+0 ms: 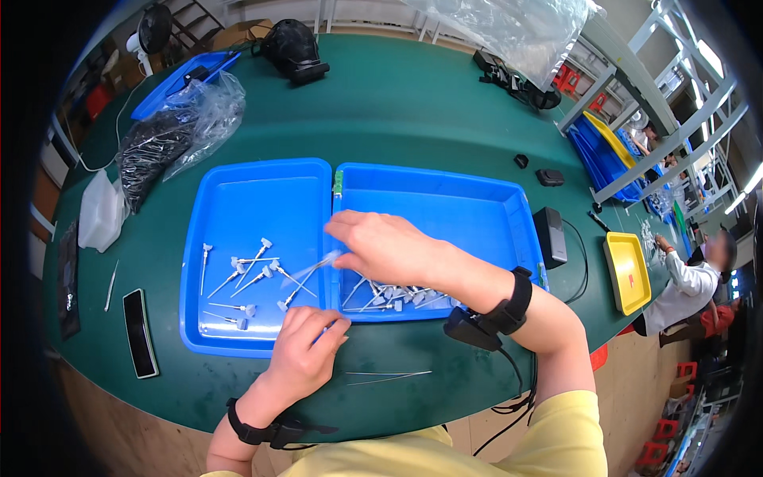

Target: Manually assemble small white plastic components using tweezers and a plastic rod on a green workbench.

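My right hand [385, 245] hovers over the rims where two blue trays meet, its thumb and forefinger apart. Close to its thumb tip is a blurred needle-like part [314, 269], above the left tray [262, 176]; I see no grip on it. My left hand [306, 347] is at the left tray's near right corner, fingers pinched together; what they hold, if anything, is hidden. Several thin metal needles with pale grey plastic heads [253, 261] lie scattered in the left tray. A denser pile of them [401, 296] fills the near side of the right tray [437, 181], partly under my right forearm.
Two thin wires [389, 375] lie before the trays. On the left are a phone [141, 332], a white plastic container [101, 211] and a bag of dark parts [163, 143]. On the right stand a dark box [549, 237] and a yellow tray [627, 273]; a person sits beyond.
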### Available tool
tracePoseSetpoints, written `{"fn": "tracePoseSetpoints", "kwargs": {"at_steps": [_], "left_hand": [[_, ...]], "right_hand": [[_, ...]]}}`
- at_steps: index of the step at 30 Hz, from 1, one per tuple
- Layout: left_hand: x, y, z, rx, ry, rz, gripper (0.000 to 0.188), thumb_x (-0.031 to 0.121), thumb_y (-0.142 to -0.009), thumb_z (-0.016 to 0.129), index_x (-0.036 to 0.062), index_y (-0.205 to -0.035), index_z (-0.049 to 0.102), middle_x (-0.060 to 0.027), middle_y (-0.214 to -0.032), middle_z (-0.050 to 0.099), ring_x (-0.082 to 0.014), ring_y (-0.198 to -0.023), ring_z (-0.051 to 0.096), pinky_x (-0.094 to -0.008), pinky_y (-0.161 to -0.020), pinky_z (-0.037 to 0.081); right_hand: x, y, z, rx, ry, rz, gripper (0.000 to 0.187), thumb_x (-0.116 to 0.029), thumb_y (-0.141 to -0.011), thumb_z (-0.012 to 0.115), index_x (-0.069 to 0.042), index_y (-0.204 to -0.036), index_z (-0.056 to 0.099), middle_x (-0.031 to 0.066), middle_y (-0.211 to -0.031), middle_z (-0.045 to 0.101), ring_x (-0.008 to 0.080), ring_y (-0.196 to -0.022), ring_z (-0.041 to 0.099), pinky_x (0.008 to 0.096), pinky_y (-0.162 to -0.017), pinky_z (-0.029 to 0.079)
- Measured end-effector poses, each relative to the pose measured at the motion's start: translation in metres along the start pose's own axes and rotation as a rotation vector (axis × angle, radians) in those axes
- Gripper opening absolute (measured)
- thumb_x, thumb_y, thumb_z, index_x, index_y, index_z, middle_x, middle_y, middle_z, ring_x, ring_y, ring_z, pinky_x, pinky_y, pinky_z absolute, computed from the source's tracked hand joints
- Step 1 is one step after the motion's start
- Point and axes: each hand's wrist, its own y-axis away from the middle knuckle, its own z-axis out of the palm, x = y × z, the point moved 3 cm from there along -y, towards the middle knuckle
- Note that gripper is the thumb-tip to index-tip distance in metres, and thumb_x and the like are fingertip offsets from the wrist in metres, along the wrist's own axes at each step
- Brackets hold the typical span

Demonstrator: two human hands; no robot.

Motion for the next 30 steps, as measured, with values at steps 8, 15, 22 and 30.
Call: {"fn": "tracePoseSetpoints", "kwargs": {"at_steps": [8, 15, 22, 30], "left_hand": [[0.005, -0.02, -0.005, -0.109, -0.017, -0.013, 0.031, 0.0, -0.067, 0.071, 0.0014, -0.097, 0.062, -0.0094, -0.099, 0.06, -0.0273, -0.085, 0.055, -0.0391, -0.074, 0.042], [0.008, -0.049, 0.024, -0.223, -0.034, 0.017, 0.028, 0.002, -0.07, 0.07, 0.0015, -0.097, 0.063, -0.0101, -0.101, 0.06, -0.0275, -0.09, 0.054, -0.0399, -0.079, 0.04], [0.011, -0.028, 0.043, -0.219, -0.078, -0.034, 0.037, 0.0, -0.065, 0.071, 0.0021, -0.1, 0.061, -0.0103, -0.1, 0.06, -0.0292, -0.088, 0.055, -0.0414, -0.078, 0.042], [0.007, -0.026, 0.056, -0.227, -0.196, -0.029, 0.031, 0.008, -0.07, 0.068, 0.0012, -0.099, 0.06, -0.01, -0.092, 0.061, -0.0256, -0.085, 0.056, -0.0398, -0.079, 0.044]], "right_hand": [[0.09, 0.093, 0.02, -0.253, 0.231, 0.021, 0.035, 0.004, -0.071, 0.058, -0.002, -0.105, 0.063, 0.0151, -0.104, 0.061, 0.033, -0.101, 0.059, 0.0417, -0.084, 0.049], [0.119, 0.11, 0.036, -0.028, -0.026, 0.054, 0.02, 0.005, -0.071, 0.052, 0.0, -0.088, 0.06, 0.016, -0.097, 0.058, 0.0343, -0.093, 0.058, 0.0419, -0.079, 0.049], [0.114, 0.147, 0.002, -0.076, -0.093, -0.013, 0.023, 0.008, -0.066, 0.059, 0.0, -0.088, 0.059, 0.0137, -0.091, 0.054, 0.032, -0.089, 0.058, 0.0394, -0.078, 0.05], [0.12, 0.155, 0.015, -0.103, 0.184, -0.157, 0.017, 0.004, -0.067, 0.06, 0.0, -0.084, 0.06, 0.0096, -0.092, 0.055, 0.0258, -0.086, 0.06, 0.0364, -0.07, 0.052]]}}
